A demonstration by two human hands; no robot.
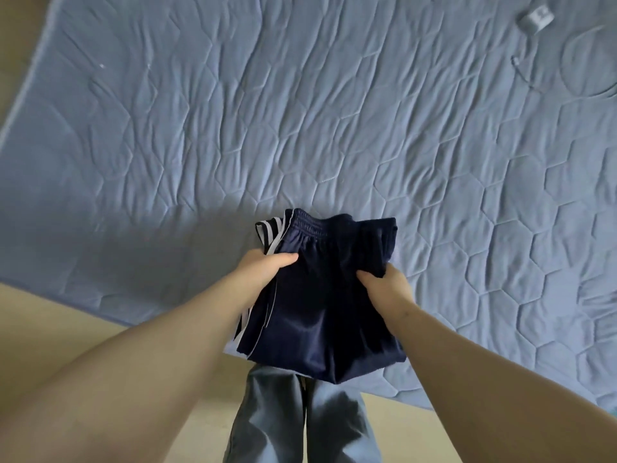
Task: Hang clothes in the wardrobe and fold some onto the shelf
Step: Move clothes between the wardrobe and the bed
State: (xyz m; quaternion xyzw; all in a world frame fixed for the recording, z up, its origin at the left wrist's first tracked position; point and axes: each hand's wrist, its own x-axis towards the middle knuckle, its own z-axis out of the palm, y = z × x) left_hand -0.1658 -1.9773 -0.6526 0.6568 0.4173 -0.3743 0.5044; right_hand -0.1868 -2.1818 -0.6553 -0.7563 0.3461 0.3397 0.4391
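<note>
1. Both hands are clamped on a folded navy garment (320,312). The left hand (267,265) grips its striped side with the thumb lying on top. The right hand (384,282) pinches the opposite side, also thumb on top.
2. Held between the hands, the garment sits over the near edge of the bed. Its elastic waistband points away and white stripes show along its left side. Its near end hangs in front of the person's trouser legs (300,422).
3. Fingers under the cloth are hidden. Whether the far end rests on the quilt (300,111) cannot be told.
4. The blue quilt, stitched in hexagons, covers the bed. A white charger plug (536,18) and its cable (584,91) lie at the far right, well apart from the garment, the cable cut off by the frame edge. Beige floor (50,329) shows at left.
</note>
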